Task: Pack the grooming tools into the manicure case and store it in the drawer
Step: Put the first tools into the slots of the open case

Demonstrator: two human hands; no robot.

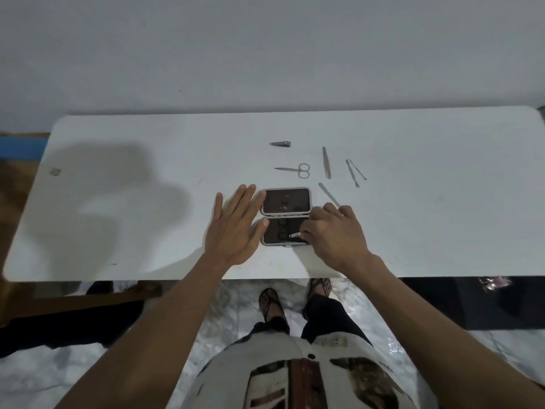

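Note:
The manicure case (285, 199) lies open on the white table (118, 208), dark inside with a pale rim. My left hand (236, 225) rests flat at the case's left edge, fingers spread and touching the rim. My right hand (333, 234) is closed on a small metal tool (295, 235) whose tip lies inside the near half of the case. Loose on the table beyond lie a nail clipper (280, 144), small scissors (296, 170), tweezers (326, 162), a thin metal stick (328, 194) by my right knuckles, and two slim picks (352, 174), (357, 170).
The table's near edge runs just below my wrists, with my legs and sandalled feet (272, 302) under it. A grey wall stands behind the table. A wooden piece (88, 299) sits low at the left. No drawer is in view.

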